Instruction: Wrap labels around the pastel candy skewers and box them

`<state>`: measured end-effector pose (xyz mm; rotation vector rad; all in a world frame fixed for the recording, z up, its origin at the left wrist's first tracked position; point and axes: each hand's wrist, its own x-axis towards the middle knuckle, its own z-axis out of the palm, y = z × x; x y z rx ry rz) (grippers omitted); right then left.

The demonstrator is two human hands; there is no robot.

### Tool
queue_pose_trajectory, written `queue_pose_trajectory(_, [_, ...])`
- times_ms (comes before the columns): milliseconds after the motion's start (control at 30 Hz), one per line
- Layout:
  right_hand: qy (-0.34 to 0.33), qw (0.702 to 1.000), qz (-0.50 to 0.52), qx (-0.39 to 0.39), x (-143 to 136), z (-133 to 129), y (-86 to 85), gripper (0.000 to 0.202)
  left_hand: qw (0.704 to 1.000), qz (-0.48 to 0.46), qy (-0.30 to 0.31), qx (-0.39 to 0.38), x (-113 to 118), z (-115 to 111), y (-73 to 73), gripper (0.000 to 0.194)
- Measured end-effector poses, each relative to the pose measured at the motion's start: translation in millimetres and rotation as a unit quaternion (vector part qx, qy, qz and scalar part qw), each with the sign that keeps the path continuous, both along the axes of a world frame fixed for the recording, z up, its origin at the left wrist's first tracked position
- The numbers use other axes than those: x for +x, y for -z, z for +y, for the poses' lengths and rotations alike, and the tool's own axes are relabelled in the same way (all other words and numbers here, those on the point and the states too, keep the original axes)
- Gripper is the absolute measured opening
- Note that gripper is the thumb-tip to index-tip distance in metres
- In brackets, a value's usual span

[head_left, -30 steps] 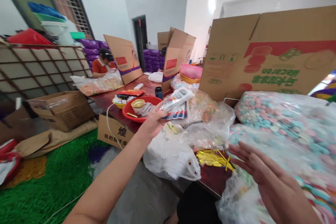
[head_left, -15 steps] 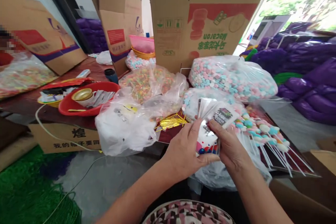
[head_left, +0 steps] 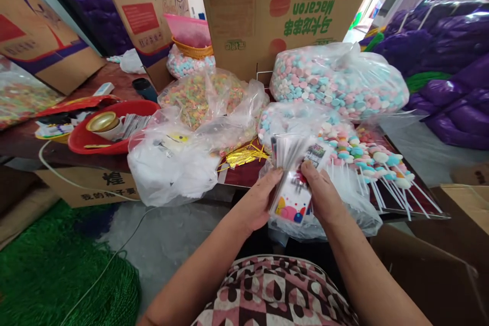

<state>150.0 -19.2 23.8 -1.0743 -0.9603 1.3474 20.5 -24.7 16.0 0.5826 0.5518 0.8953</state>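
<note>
Between my two hands is a stack of printed plastic bags (head_left: 293, 198), white with coloured dots and dark lettering, its upper edges fanned apart. My left hand (head_left: 260, 197) grips the stack's left side, thumb on the front. On the right side my right hand (head_left: 324, 191) pinches it, with the thumb pressed near the printed label. Just beyond lie marshmallow skewers (head_left: 382, 163) on white sticks, pink, blue and white. Gold twist ties (head_left: 244, 156) lie to the left of the stack. A clear plastic bag (head_left: 344, 214) hangs below my right hand, partly hidden.
Large bags of pastel marshmallows (head_left: 336, 81) and orange-green sweets (head_left: 202, 97) crowd the table. A white plastic bag (head_left: 171, 163) overhangs its front edge, near a red basin (head_left: 82, 145). A tall carton (head_left: 237, 20) stands behind. Green netting (head_left: 76, 265) covers the floor at left.
The view has tilted downward, showing more of my lap. My hands have drawn slightly closer to my body, and the stack has turned, with its fanned edges spread differently.
</note>
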Motion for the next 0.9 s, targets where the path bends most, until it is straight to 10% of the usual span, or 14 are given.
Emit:
queue_pose_trajectory(600, [-0.028, 0.961, -0.275, 0.020, -5, -11, 11.7, 0.063, 0.977, -0.030, -0.213, -0.007, -14, 13, 23.0, 0.053])
queue_pose_trajectory(900, [-0.056, 0.903, -0.418, 0.074, -11, -9, 27.3, 0.062, 0.981, -0.010, -0.193, -0.002, -13, 12, 26.7, 0.061])
